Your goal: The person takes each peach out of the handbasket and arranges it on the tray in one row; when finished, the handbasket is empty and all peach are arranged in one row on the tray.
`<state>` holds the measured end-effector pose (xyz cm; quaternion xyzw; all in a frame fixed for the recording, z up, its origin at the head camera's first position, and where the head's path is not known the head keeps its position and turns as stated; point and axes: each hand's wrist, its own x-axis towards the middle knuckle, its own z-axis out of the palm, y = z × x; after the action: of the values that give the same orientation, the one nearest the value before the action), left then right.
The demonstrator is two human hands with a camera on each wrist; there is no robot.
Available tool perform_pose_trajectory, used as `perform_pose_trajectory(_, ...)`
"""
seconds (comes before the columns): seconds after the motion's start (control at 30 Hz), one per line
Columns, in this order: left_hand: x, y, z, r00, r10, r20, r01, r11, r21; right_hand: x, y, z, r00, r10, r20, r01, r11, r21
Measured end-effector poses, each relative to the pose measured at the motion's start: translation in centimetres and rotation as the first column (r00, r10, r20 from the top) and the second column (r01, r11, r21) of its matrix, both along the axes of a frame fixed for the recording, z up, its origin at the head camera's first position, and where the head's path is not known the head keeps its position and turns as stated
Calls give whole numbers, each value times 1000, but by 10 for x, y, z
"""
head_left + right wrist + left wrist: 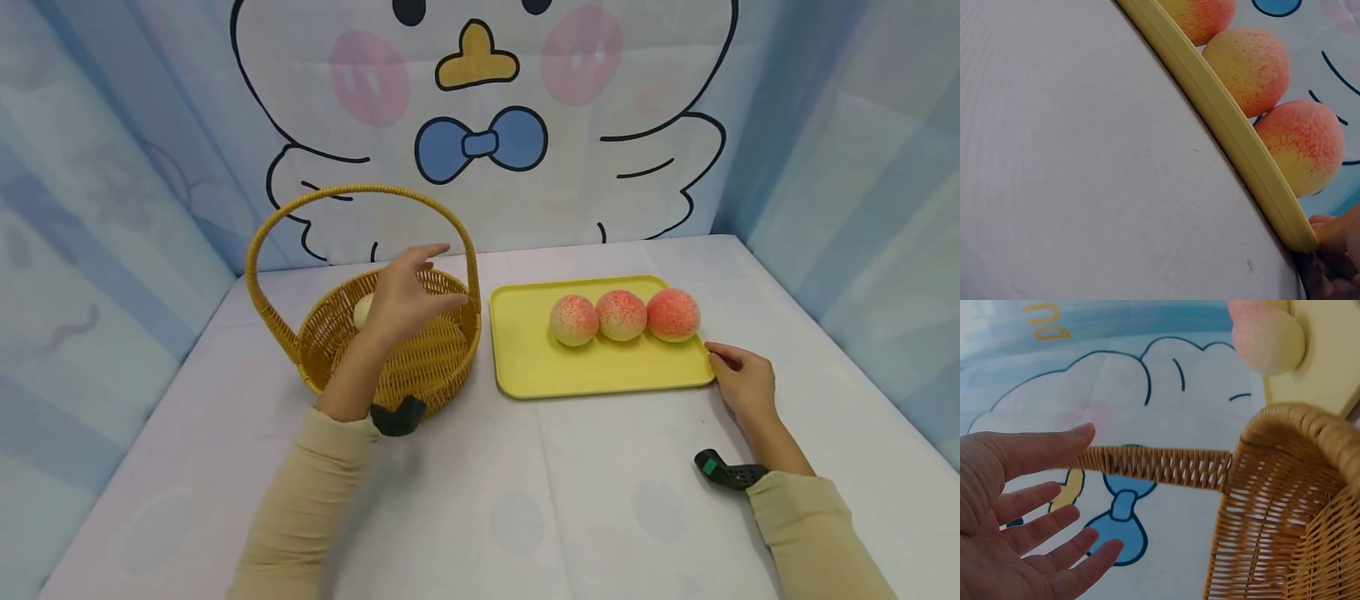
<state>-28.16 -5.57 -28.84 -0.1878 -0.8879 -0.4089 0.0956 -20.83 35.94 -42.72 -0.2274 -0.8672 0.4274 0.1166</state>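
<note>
My left hand (408,296) is over the wicker basket (322,342), thumb and fingers spread apart with nothing between them. In the left wrist view the basket's handle (1166,467) passes behind the thumb. A pale yellow round fruit (363,312) lies inside the basket, partly hidden by the hand. My right hand (750,382) pinches the right front corner of the yellow tray (525,358); the right wrist view shows thumb and fingers at that corner. Three pink-and-yellow peaches stand in a row on the tray: a left peach (574,320), a middle peach (622,315) and a right peach (673,315).
The basket stands left of the tray on a white-covered table (525,483), a narrow gap between them. The tall basket handle (360,190) arches over the basket. Patterned cloth (487,200) hangs behind the table and along both sides.
</note>
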Motion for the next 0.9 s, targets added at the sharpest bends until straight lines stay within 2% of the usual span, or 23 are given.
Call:
perform_pose_trajectory(0.17,-23,-22,-1,992,85,88,-94,991,92,0,1,0,1000,-2,-8,2,1000,-4)
perform_pose_trajectory(0.33,-42,-43,-12,972,160,174,-185,973,139,-1,0,-1,1000,0,-13,0,1000,3)
perform_pose_trajectory(0.47,-48,-55,-25,954,203,219,-235,963,131,-1,0,-3,1000,0,-19,0,1000,15)
perform_pose_trajectory(0.6,-50,-63,-35,940,245,237,-274,956,101,-1,0,-4,1000,3,-21,-2,1000,22)
perform_pose_trajectory(0.77,-54,-68,-40,928,300,220,-318,947,47,0,-1,-1,1000,1,-10,0,1000,13)
perform_pose_trajectory(0.9,-55,-70,-42,923,296,245,-303,953,-9,-1,-1,-1,1000,-8,-12,8,1000,13)
